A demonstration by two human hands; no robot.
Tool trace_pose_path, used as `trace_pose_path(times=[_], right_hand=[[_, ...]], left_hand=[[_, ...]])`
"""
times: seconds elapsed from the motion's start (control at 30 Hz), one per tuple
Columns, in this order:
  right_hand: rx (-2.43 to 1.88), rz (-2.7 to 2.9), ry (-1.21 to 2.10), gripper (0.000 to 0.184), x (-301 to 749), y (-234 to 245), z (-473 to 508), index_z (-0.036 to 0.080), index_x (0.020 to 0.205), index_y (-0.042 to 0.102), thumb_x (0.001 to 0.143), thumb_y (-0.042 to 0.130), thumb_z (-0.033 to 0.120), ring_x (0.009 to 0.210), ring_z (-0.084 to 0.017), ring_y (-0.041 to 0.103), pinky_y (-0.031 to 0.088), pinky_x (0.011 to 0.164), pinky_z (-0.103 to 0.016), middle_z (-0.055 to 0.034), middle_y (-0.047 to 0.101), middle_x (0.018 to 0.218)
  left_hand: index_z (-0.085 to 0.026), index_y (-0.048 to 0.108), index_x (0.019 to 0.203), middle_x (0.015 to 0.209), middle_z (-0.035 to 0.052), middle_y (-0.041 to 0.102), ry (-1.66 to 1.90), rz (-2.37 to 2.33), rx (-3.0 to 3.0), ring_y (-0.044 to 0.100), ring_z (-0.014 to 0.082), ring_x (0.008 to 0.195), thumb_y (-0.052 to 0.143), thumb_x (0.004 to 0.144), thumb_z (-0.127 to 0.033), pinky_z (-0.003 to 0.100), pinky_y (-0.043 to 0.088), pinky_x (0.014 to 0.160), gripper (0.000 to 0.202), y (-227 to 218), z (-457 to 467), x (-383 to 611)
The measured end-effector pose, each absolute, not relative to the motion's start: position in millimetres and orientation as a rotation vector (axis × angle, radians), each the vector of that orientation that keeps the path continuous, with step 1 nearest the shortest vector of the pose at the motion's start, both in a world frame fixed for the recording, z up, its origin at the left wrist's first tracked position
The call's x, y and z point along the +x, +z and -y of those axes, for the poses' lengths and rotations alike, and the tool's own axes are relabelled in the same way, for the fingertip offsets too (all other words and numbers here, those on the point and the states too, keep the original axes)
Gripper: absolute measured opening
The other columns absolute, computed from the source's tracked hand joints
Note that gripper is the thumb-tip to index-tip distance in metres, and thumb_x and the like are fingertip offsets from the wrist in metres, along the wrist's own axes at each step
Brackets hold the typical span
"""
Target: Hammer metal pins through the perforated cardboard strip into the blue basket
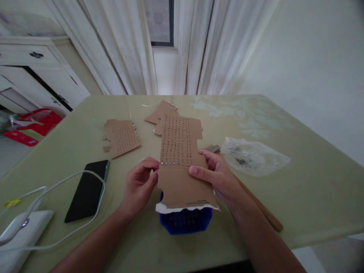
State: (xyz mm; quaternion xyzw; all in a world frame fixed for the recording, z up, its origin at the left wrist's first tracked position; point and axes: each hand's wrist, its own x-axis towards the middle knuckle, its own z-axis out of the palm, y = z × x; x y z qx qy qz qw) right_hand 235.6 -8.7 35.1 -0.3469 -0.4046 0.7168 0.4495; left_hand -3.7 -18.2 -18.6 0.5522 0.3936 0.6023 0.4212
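Observation:
A piece of brown cardboard [182,185] with many rows of small holes is held over a blue plastic basket [186,223], its torn white edge toward me. A row of small shiny studs [174,163] crosses its middle. My right hand [217,174] grips its right edge, thumb on top and the other fingers beside and beneath. At the left edge, my left hand [140,184] is closed in a pinch, its fingertips close against the cardboard; what lies between them is hidden. The basket is partly covered by the cardboard.
Another perforated cardboard piece [123,137] lies at left, with cardboard scraps [162,110] behind. A clear plastic bag [253,157] and a wooden-handled tool [264,212] are at right. A phone [88,189], white cable [62,237] and white power strip [31,231] lie at left.

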Motion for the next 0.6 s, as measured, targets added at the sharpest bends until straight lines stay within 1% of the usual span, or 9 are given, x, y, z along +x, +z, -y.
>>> trace_pose_path(times=[0.13, 0.2, 0.33, 0.47, 0.6], right_hand=[[-0.874, 0.922, 1.784, 0.045, 236, 32, 7, 0.022, 0.114, 0.075, 0.076, 0.098, 0.028, 0.093, -0.023, 0.081, 0.066, 0.084, -0.034, -0.0054, 0.084, 0.108], [-0.872, 0.894, 1.788, 0.045, 236, 31, 7, 0.023, 0.114, 0.074, 0.077, 0.097, 0.029, 0.094, -0.022, 0.081, 0.066, 0.084, -0.034, -0.0050, 0.084, 0.109], [-0.897, 0.859, 1.785, 0.044, 235, 28, 7, 0.023, 0.113, 0.071, 0.078, 0.096, 0.032, 0.088, -0.022, 0.081, 0.066, 0.080, -0.033, -0.0050, 0.084, 0.107], [-0.911, 0.900, 1.786, 0.044, 235, 29, 7, 0.022, 0.112, 0.072, 0.078, 0.097, 0.031, 0.084, -0.021, 0.081, 0.066, 0.075, -0.032, -0.0051, 0.084, 0.102], [-0.918, 0.974, 1.790, 0.042, 236, 30, 6, 0.020, 0.111, 0.075, 0.078, 0.096, 0.032, 0.086, -0.023, 0.082, 0.066, 0.077, -0.033, -0.0064, 0.084, 0.101]], left_hand=[[-0.024, 0.079, 0.092, 0.089, 0.0044, 0.071, 1.493, -0.968, 1.396, 0.064, 0.0195, 0.085, 0.086, 0.091, -0.036, 0.030, 0.051, 0.079, 0.014, -20, 17, -5], [-0.024, 0.080, 0.092, 0.089, 0.0044, 0.072, 1.492, -0.958, 1.409, 0.065, 0.0193, 0.085, 0.087, 0.090, -0.034, 0.030, 0.051, 0.079, 0.012, -19, 17, -5], [-0.025, 0.082, 0.092, 0.089, 0.0045, 0.074, 1.515, -0.941, 1.449, 0.066, 0.0188, 0.086, 0.085, 0.091, -0.032, 0.029, 0.051, 0.078, 0.008, -15, 16, -4], [-0.024, 0.082, 0.089, 0.089, 0.0057, 0.073, 1.506, -0.917, 1.445, 0.067, 0.0196, 0.087, 0.084, 0.092, -0.034, 0.030, 0.052, 0.078, 0.011, -11, 16, -2], [-0.023, 0.080, 0.082, 0.086, 0.0057, 0.073, 1.494, -0.920, 1.444, 0.067, 0.0198, 0.084, 0.087, 0.089, -0.035, 0.031, 0.053, 0.075, 0.015, -9, 17, -2]])
